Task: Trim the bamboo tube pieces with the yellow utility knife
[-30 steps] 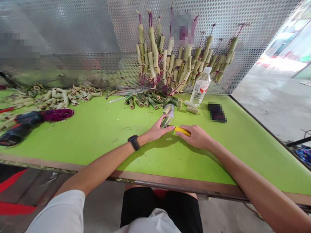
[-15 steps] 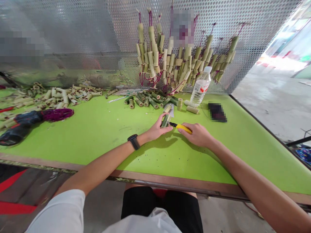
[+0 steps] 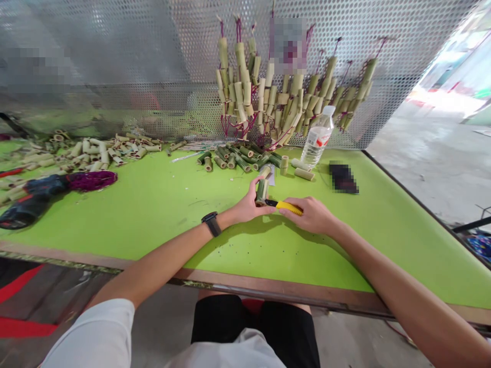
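Note:
My left hand [image 3: 247, 205] grips a short green bamboo tube [image 3: 262, 191], with pale stripes where the green skin is gone. The tube stands nearly upright between thumb and fingers. My right hand [image 3: 310, 214] is closed round a yellow utility knife [image 3: 289, 208]. Its black tip points left and meets the lower part of the tube near my left thumb; the blade itself is too small to make out. Just behind the held tube lies a pale bamboo piece [image 3: 265, 171] on a greyish flat strip [image 3: 272, 176].
Green bamboo tubes [image 3: 241, 158] lie behind my hands, near a water bottle [image 3: 317, 139] and a dark blurred object [image 3: 342, 177]. Pale bamboo pieces [image 3: 99, 151], a power drill [image 3: 34, 199] and purple cord [image 3: 93, 180] are on the left. Strung bamboo [image 3: 241, 92] hangs on the perforated metal panel [image 3: 184, 66].
The knife and my right hand have moved slightly down, toward the tube's lower end. The bamboo tube has tipped more upright, and more of its pale stripped surface shows.

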Motion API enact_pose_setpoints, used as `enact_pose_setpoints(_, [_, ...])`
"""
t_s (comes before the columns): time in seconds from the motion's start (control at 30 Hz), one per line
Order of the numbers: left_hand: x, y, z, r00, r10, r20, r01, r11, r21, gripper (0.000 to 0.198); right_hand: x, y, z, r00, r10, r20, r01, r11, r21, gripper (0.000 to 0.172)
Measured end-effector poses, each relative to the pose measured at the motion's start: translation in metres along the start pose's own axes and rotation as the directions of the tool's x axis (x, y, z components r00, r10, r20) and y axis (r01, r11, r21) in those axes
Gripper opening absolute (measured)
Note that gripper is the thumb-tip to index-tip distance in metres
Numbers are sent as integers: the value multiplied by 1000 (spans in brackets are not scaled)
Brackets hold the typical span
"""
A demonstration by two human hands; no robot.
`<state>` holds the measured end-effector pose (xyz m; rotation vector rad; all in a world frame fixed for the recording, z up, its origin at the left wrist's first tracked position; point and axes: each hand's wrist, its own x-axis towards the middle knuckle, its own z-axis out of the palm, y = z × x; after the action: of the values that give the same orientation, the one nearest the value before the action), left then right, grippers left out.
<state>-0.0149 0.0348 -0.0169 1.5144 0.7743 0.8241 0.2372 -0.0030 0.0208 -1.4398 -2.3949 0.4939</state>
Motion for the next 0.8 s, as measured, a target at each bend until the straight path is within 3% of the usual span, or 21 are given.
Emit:
enact_pose_setpoints(0.37, [-1, 6, 4, 999, 49, -21, -49, 998, 36, 116, 1, 4, 3, 999, -44, 2, 43, 997, 66, 57])
enact_pose_setpoints(0.8, [-2, 7, 6, 999, 27, -39, -29, 998, -54, 124, 0, 2, 2, 994, -112, 10, 110, 983, 144, 61])
